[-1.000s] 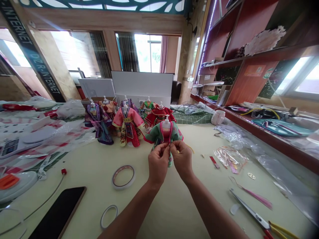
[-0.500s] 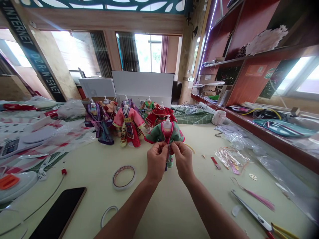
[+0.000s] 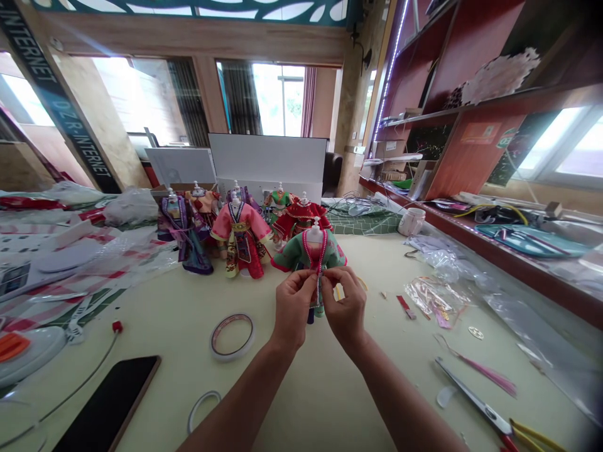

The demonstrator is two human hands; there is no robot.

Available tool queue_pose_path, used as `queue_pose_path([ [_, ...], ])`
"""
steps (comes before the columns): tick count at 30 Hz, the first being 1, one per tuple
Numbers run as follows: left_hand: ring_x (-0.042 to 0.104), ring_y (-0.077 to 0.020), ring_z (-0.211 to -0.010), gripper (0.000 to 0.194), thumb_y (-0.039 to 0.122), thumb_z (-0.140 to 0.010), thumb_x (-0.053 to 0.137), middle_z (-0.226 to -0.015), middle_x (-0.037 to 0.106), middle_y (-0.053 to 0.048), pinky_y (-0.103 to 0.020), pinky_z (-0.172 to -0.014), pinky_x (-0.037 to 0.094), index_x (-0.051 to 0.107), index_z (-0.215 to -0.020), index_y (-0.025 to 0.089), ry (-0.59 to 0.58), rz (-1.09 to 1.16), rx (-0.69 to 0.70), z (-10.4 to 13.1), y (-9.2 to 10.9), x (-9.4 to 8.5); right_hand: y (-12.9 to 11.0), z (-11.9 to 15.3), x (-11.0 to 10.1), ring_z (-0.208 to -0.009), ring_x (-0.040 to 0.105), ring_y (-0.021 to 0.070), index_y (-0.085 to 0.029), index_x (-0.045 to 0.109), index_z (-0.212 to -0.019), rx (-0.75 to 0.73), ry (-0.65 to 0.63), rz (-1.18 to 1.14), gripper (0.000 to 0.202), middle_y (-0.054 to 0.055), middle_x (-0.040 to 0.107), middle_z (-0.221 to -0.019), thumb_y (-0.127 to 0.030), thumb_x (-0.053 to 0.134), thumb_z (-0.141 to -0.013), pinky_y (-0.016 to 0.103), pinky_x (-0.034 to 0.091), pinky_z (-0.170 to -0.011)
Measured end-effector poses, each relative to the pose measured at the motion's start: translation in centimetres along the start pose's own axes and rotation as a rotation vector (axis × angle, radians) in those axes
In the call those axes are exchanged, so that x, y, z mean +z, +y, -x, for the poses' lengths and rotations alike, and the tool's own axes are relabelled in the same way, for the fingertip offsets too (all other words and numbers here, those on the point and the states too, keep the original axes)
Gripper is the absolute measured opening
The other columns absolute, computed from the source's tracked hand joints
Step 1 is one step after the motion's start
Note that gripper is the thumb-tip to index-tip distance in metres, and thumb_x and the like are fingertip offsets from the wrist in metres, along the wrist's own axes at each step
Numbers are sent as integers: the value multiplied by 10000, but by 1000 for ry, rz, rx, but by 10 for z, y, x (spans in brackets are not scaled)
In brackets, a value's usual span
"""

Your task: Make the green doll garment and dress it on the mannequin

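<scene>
A small headless doll form in a green robe (image 3: pixel 293 250) with pink-red trim stands upright at the centre. My left hand (image 3: pixel 293 307) pinches the left side of the robe's front at the waist. Opposite it, my right hand (image 3: pixel 345 304) has thumb and finger closed at the trim on the right side. The fingertips hide what exactly is pinched. Behind stand several more dressed forms, among them one in a pink robe (image 3: pixel 240 226), one in red (image 3: pixel 301 213) and one in purple-blue (image 3: pixel 188 238).
A tape roll (image 3: pixel 232 337) and a black phone (image 3: pixel 110 402) lie on the left. On the right are scissors (image 3: pixel 480 402), a pink tassel (image 3: pixel 492 373), a red strip (image 3: pixel 406 306) and plastic bags (image 3: pixel 436 298). A white jar (image 3: pixel 411 221) stands by the shelf.
The fingers of my right hand have shifted slightly and bent more at the robe's front. My left hand stays at the waist. The whole view has moved a little.
</scene>
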State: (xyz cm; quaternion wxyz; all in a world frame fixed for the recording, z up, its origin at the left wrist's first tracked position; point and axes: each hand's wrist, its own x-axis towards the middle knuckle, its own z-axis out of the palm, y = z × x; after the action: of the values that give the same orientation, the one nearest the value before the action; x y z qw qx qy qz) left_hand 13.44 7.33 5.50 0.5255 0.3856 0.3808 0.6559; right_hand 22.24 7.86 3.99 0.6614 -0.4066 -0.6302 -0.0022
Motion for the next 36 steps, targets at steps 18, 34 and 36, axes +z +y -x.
queue_pose_path([
  [18,505,-61,-501,181,273,-644,708,-582,588,23,-169,-481,398,658,-740,127,15,-21,10,-2,-2,0,3,-1,2,-625,542,128,-191,566,-786,49,5,11,43,6,576,-711,-163,535,-792,282,471,-618],
  [34,580,-88,-540,152,264,-653,692,-610,641,6,-184,-541,455,651,-723,134,-2,-38,24,0,1,1,6,2,-1,-744,576,166,-189,583,-809,-91,-60,143,80,53,614,-804,-142,519,-800,318,471,-698],
  [36,585,-91,-551,152,262,-661,690,-624,648,-1,-186,-554,463,657,-735,134,-7,-49,34,0,1,0,6,2,-1,-731,577,165,-187,588,-803,-101,-55,161,79,54,617,-797,-146,520,-800,319,470,-693],
])
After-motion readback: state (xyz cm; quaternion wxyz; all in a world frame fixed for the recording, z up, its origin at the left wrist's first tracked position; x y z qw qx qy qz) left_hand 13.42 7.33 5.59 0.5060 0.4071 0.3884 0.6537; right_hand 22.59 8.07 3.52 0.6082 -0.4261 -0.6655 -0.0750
